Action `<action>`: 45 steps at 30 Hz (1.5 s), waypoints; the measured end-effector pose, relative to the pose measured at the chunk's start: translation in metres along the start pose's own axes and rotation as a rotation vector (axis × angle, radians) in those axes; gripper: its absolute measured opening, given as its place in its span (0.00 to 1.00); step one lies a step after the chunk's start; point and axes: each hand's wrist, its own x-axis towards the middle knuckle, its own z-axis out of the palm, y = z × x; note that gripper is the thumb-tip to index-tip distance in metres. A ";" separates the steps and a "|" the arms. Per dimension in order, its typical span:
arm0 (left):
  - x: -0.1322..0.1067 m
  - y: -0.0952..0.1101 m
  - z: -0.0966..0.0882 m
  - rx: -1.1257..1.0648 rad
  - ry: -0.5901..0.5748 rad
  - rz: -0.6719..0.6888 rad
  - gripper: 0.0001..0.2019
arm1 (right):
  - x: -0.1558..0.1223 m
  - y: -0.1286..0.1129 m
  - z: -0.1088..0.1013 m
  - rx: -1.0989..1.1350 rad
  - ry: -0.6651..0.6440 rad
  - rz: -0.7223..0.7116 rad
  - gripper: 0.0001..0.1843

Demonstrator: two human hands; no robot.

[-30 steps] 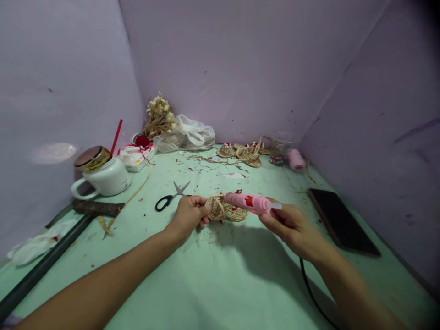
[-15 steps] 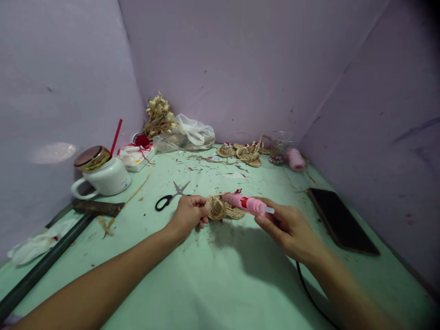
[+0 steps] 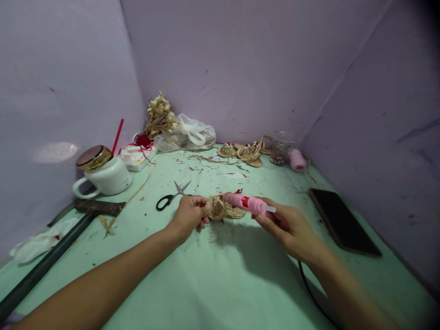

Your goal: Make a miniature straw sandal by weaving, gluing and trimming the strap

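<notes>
My left hand [image 3: 191, 213] pinches the left edge of a woven straw piece [image 3: 217, 208], made of coiled rounds with small red bits at its edges. In my right hand [image 3: 287, 224] is a pink hot glue gun [image 3: 249, 202], a whitish glue stick jutting from its back end. The gun's nozzle points left and reaches the top of the straw piece; whether it touches, I cannot tell. A dark cord hangs below my right wrist. Scissors [image 3: 173, 196] with black handles lie with blades apart, just beyond my left hand.
Left stand a white mug [image 3: 112, 178] with a lidded jar on it and a hammer [image 3: 99, 207]. At the back are dried flowers [image 3: 160, 114], a plastic bag [image 3: 192, 133], more woven pieces [image 3: 250, 153] and a pink thread spool [image 3: 296, 160]. A phone [image 3: 343, 222] lies right.
Hardly anything differs: the whole view has shifted slightly. Both hands keep their hold on the straw piece and the glue gun.
</notes>
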 end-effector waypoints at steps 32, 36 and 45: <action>-0.003 0.003 0.001 -0.029 -0.005 -0.001 0.04 | 0.011 0.033 -0.011 0.681 0.345 0.429 0.17; -0.003 0.005 0.002 -0.040 0.006 0.011 0.06 | 0.017 0.057 -0.006 0.791 0.474 0.664 0.15; -0.003 0.004 -0.001 -0.075 0.019 0.022 0.07 | 0.018 0.069 0.004 0.928 0.416 0.723 0.06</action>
